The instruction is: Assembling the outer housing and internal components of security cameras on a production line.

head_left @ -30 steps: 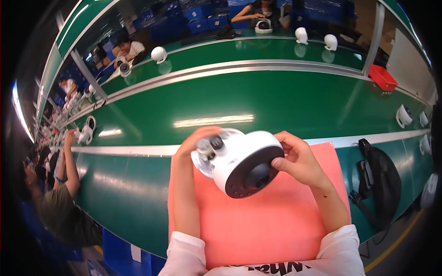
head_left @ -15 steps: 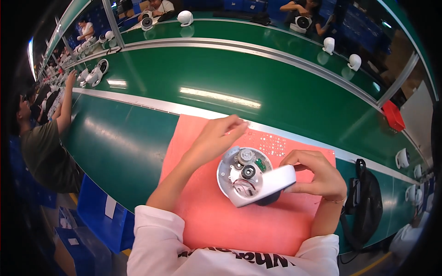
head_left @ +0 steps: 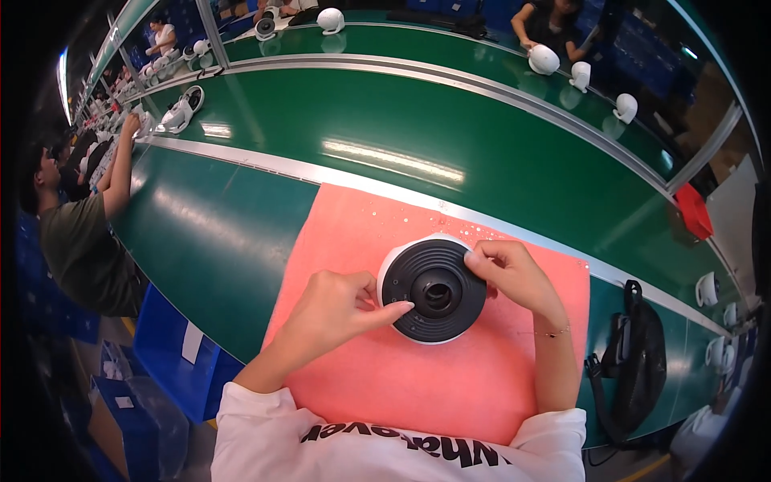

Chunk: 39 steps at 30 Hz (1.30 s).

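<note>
Black-faced device (head_left: 434, 292) | left hand (head_left: 340, 307), right hand (head_left: 518, 277) — holding opposite edges

A factory assembly line, this: long green worktops (head_left: 514, 161) sweep across the floor, white rounded devices (head_left: 330, 21) dot them, a co-worker (head_left: 88, 249) reaches in at left, another person (head_left: 552, 30) works opposite, and blue bins (head_left: 161, 337) sit below!

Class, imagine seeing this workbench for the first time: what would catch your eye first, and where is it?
Probably the bright pink mat at the front, with a round black-and-white device on it between the left hand and right hand. Next might come the black bag right of the mat and the red tray farther back, near the right edge.
</note>
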Available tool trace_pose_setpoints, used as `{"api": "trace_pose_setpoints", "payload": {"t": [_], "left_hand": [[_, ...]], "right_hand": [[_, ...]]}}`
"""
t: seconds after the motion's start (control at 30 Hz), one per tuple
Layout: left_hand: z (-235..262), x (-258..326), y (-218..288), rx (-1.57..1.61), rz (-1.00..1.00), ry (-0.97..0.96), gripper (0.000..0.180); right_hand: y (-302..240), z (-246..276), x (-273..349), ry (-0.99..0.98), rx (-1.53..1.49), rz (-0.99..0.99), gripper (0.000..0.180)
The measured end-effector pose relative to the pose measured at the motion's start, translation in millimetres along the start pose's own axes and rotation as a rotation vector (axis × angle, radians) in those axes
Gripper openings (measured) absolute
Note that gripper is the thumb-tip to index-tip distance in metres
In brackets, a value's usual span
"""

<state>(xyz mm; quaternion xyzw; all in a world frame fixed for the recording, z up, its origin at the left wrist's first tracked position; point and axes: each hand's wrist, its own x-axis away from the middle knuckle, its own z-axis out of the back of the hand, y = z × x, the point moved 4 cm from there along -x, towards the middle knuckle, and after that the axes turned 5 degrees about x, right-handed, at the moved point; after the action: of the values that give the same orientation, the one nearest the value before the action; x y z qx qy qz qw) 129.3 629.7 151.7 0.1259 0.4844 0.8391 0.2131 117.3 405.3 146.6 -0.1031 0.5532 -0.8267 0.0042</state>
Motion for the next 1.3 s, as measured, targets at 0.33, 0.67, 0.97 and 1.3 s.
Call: {"api": "trace_pose_setpoints", "payload": {"t": [0.33, 0.67, 0.97, 1.3], "left_hand": [[5.9, -12.7, 8.6, -0.184, 0.130, -0.244, 0.041], [2.0, -12.1, 5.7, -0.095, 0.178, -0.187, 0.043], [-1.1, -4.2, 5.2, -0.088, 0.158, -0.170, 0.050], [0.3, -8.4, 1.3, -0.101, 0.178, -0.189, 0.049]], "right_hand": [[1.8, -8.8, -8.4, 0.107, 0.323, 0.139, 0.046], [7.1, -2.4, -17.7, 0.102, 0.361, 0.219, 0.044], [-27.6, -8.9, 6.9, 0.394, 0.544, 0.551, 0.020], [-41.5, -30.3, 26.4, 0.032, 0.625, 0.779, 0.036]]}}
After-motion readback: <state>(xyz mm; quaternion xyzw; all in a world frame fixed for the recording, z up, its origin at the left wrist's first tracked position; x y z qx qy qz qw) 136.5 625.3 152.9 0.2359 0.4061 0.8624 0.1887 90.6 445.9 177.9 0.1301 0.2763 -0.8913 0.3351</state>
